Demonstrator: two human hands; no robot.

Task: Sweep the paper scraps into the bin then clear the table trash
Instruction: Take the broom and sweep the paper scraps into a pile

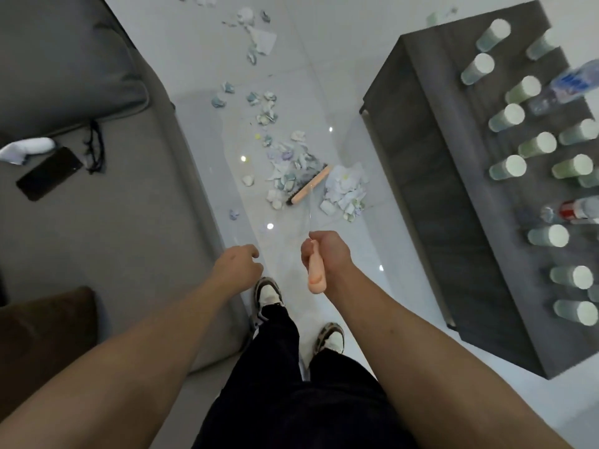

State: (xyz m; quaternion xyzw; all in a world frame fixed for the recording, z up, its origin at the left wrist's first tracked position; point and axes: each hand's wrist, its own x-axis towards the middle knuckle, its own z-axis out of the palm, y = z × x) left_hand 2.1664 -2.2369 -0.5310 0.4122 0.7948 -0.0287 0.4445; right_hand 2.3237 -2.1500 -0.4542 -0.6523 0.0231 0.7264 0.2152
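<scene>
Around broom handle [316, 273]: right hand [325, 254] fingers [308, 251].

Glossy white tile floor [340, 59] between grey sofa [113, 205], dark table [453, 189]

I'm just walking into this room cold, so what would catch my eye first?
Crumpled paper scraps litter the white floor between the grey sofa and the dark table. The right hand grips a peach broom whose head sits amid them. Rows of paper cups crowd the table.
</scene>
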